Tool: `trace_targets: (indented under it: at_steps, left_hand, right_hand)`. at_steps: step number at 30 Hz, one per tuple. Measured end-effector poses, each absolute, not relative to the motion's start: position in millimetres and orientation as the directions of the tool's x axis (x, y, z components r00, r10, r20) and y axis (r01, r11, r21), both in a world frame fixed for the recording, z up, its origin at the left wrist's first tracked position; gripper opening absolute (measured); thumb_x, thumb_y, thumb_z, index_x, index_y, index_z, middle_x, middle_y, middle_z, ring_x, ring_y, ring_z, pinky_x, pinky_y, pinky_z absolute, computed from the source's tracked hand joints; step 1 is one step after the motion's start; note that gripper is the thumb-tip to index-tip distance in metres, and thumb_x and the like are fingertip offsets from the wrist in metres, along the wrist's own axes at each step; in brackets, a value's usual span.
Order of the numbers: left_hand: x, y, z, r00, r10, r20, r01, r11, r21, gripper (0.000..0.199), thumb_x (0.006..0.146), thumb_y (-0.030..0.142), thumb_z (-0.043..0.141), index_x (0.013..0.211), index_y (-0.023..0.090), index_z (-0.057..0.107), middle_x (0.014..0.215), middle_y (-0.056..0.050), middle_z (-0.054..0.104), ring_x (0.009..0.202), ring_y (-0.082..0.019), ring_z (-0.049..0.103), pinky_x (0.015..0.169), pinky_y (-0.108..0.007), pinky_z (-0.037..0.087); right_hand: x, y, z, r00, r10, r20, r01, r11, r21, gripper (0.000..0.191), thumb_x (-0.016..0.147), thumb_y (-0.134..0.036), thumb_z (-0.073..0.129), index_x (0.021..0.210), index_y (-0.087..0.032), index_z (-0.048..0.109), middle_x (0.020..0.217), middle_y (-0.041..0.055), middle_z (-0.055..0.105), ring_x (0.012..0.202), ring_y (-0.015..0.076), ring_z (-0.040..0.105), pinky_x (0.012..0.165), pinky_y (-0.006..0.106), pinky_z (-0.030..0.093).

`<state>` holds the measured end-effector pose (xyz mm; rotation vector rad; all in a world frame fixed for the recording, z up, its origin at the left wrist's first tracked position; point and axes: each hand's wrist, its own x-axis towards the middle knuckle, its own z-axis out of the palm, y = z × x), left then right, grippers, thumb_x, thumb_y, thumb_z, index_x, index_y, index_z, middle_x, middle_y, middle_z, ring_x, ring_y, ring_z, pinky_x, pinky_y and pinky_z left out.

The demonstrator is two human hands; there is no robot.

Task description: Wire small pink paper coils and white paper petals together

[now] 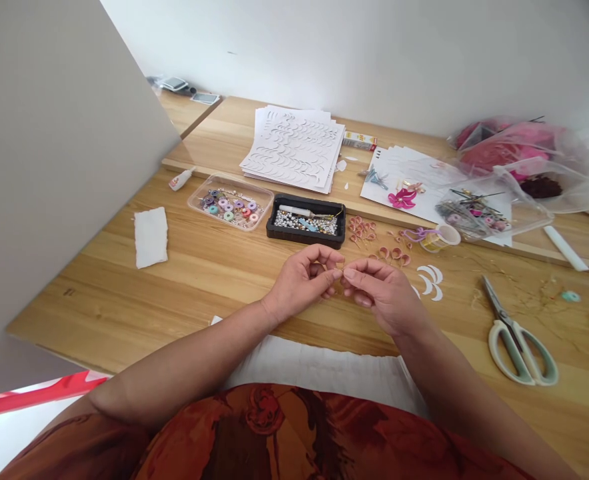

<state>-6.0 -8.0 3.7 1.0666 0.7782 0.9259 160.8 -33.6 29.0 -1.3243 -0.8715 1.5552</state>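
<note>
My left hand [307, 279] and my right hand [387, 291] meet fingertip to fingertip above the wooden table. Both pinch a tiny, thin gold-coloured wire [341, 265]; its full shape is hidden by the fingers. Just beyond them stands a black tray [294, 236] of silver and gold beads, with a white tube inside. Pink looped petal pieces [361, 230] on fine stems lie past my right hand, with more pink loops [397, 254] nearer to it. White paper crescents [430, 281] lie to its right.
Scissors [517, 347] lie at the right, near tangled gold wire [529, 297]. A clear box [197, 210] of thread spools, a glue bottle [181, 179] and a folded white cloth [151, 238] are left. Behind are cut paper sheets [294, 150], a magenta flower [402, 198] and plastic bags [519, 150].
</note>
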Motion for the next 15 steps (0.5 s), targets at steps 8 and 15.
trace_targets:
  at_steps: [8, 15]
  left_hand:
    - [-8.9, -1.7, -0.7, 0.391, 0.920, -0.012, -0.135, 0.071, 0.988, 0.018, 0.079, 0.026, 0.076, 0.091, 0.013, 0.070, 0.084, -0.005, 0.072, 0.074, -0.012, 0.066, 0.071, -0.025, 0.052]
    - [-14.4, 1.5, 5.2, 0.365, 0.920, 0.143, 0.039, -0.169, 0.985, 0.006, 0.085, 0.015, 0.063, 0.084, 0.015, 0.069, 0.082, -0.003, 0.071, 0.076, -0.013, 0.063, 0.073, -0.025, 0.050]
  right_hand:
    - [167.2, -32.2, 26.0, -0.048, 0.955, -0.292, -0.130, -0.296, -0.946, 0.027, 0.069, -0.040, 0.086, 0.072, -0.017, 0.072, 0.062, 0.0014, 0.065, 0.049, 0.0057, 0.043, 0.045, 0.022, 0.025]
    - [170.5, -31.3, 27.5, -0.092, 0.958, -0.273, -0.026, -0.277, -0.961, 0.019, 0.071, -0.034, 0.081, 0.071, -0.017, 0.071, 0.062, 0.0015, 0.066, 0.051, 0.0082, 0.047, 0.049, 0.026, 0.029]
